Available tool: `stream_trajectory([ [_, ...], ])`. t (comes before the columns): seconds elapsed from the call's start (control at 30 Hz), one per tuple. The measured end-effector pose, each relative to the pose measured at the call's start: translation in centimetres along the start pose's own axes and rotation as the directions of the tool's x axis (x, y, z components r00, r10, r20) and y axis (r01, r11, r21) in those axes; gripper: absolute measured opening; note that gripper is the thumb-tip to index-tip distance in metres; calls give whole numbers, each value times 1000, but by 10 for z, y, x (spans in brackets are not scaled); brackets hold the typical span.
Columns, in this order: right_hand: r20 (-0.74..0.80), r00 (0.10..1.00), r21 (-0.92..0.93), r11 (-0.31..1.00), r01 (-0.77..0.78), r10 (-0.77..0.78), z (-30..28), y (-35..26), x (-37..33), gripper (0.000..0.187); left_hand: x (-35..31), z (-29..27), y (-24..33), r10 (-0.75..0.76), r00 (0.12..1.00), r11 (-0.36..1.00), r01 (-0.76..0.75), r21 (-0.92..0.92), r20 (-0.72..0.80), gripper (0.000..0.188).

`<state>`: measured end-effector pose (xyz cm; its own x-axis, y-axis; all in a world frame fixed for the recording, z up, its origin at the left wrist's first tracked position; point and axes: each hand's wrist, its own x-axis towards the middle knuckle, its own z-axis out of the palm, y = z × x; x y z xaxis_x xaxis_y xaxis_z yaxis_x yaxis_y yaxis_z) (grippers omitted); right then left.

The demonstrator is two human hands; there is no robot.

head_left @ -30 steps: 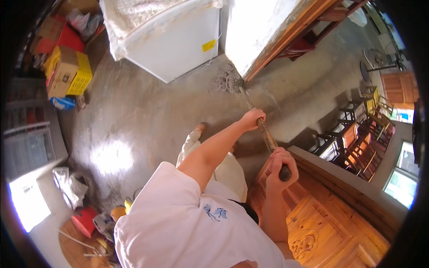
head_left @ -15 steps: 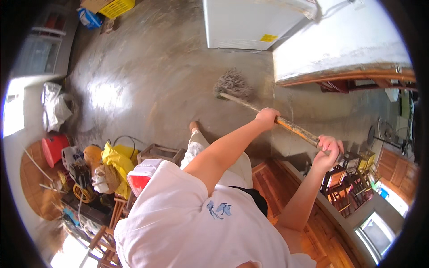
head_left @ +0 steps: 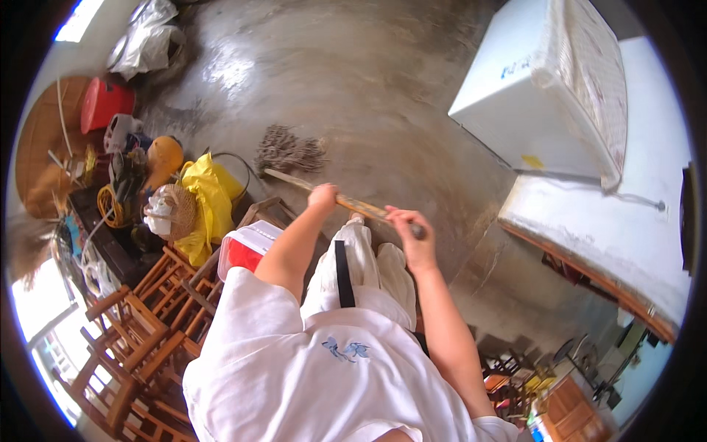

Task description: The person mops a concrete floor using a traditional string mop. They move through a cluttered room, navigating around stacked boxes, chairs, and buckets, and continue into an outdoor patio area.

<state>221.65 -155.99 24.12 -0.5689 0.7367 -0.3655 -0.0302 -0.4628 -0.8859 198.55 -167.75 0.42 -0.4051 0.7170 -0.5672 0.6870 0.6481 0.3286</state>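
Note:
A string mop with a grey head (head_left: 289, 149) rests on the grey concrete floor (head_left: 353, 96) ahead of me, left of the middle. Its wooden handle (head_left: 364, 209) slants back toward my right side. My left hand (head_left: 322, 197) is wrapped round the handle on the side nearer the mop head. Close to the handle's end, my right hand (head_left: 412, 234) is closed round it, and the dark tip sticks out just past the fingers. The strands lie spread on the floor, near the clutter on the left.
A white chest-like appliance (head_left: 501, 96) stands at the right by a low white wall (head_left: 589, 236). On the left are a red bucket (head_left: 107, 105), a yellow bag (head_left: 202, 199), a lidded box (head_left: 247, 247) and stacked wooden stools (head_left: 140, 339). A fan (head_left: 578, 353) stands far right.
The mop head has swept left across the floor, toward the clutter. Both hands have moved left with the handle, keeping their grip. My view has turned, so the white appliance appears further right.

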Motion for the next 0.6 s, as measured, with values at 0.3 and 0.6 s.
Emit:
stream_trajectory([
  [0.3, 137, 984, -211, 967, 142, -114, 13, -32, 57, 12, 15, -31, 13, -68, 934, 974, -14, -225, -351, 16],
  [0.6, -59, 940, -260, 914, 312, -337, -105, -159, 23, 14, 31, -27, 241, 12, 908, 915, -179, -362, -418, 12],
])
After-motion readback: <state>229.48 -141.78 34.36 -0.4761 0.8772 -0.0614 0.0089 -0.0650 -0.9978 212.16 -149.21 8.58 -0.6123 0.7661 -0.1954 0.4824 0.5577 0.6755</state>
